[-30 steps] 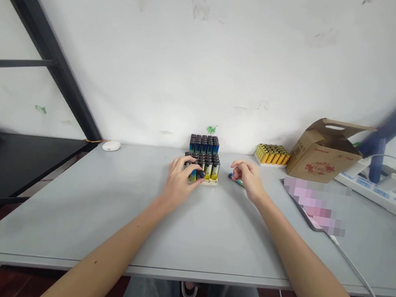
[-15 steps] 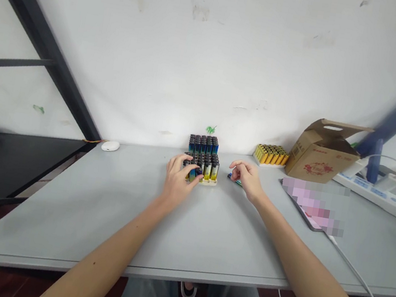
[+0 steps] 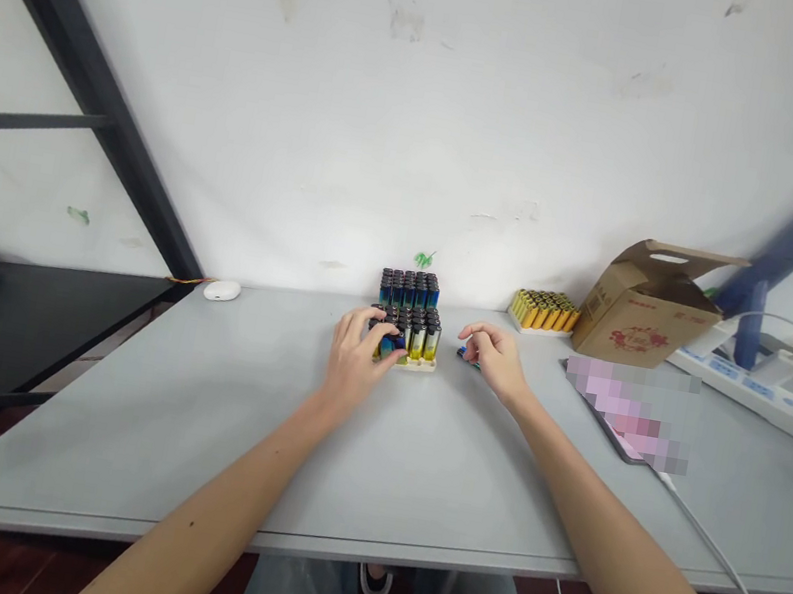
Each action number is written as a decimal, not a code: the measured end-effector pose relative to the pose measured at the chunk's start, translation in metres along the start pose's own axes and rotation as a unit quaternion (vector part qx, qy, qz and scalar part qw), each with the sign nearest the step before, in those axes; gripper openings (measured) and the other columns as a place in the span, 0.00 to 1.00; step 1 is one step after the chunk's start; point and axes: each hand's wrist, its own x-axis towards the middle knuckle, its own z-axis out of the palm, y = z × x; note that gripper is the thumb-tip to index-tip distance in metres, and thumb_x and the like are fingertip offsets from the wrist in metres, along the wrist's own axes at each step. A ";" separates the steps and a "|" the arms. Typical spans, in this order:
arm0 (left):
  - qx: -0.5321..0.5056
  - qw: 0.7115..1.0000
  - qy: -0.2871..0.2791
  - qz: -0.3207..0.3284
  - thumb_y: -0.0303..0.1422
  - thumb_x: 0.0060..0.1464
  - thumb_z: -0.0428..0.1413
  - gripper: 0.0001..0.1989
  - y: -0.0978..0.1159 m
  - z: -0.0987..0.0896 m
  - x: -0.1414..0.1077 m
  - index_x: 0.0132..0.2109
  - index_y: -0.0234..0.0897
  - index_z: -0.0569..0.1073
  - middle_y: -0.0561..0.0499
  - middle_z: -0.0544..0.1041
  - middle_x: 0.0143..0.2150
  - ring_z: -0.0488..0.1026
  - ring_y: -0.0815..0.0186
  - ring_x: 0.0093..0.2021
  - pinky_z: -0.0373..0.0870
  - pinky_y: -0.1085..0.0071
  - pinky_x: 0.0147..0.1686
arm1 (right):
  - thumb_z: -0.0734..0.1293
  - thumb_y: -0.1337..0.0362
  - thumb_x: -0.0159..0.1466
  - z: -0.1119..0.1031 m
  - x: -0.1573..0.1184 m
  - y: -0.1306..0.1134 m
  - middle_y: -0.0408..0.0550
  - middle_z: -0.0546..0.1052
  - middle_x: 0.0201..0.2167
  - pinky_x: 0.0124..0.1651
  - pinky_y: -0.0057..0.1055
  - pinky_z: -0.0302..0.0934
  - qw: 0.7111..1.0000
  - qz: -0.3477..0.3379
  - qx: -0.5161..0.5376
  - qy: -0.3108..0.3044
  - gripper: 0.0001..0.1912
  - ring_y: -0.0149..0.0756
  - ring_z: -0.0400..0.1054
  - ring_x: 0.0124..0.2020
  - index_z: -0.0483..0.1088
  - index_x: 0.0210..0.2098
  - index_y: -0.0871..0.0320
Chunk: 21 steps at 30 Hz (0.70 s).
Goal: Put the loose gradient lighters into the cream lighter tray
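My left hand (image 3: pixel 354 356) is at the front left of a pale tray (image 3: pixel 421 366) filled with upright black-topped batteries. Between its thumb and fingers is a dark blue battery (image 3: pixel 394 343), partly covered by the fingers. Yellow-and-silver batteries (image 3: pixel 431 343) stand in the tray's front row, right of that hand. Behind them is another block of dark blue batteries (image 3: pixel 409 289). My right hand (image 3: pixel 496 359) hovers to the right with curled fingers; whether it pinches anything is hidden. Small blue-green items (image 3: pixel 464 355) lie on the table beneath it.
Yellow batteries (image 3: pixel 544 312) fill a tray by the wall, beside an open cardboard box (image 3: pixel 644 313). A phone (image 3: pixel 613 411) with a cable and a power strip (image 3: pixel 753 389) are at the right. A white case (image 3: pixel 222 290) sits at the left back of the grey table (image 3: pixel 192 425).
The dark battery at my left fingertips has tilted from near upright to more sideways. My right hand has hardly moved.
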 end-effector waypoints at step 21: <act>0.024 0.999 0.017 -0.024 0.31 0.56 0.55 0.11 0.012 -0.002 0.002 0.47 0.37 0.73 0.43 0.72 0.48 0.65 0.55 0.54 0.62 0.57 0.56 | 0.63 0.55 0.61 -0.024 0.002 0.015 0.58 0.76 0.48 0.48 0.37 0.59 0.866 -0.016 -0.494 -0.074 0.19 0.50 0.67 0.50 0.75 0.45 0.58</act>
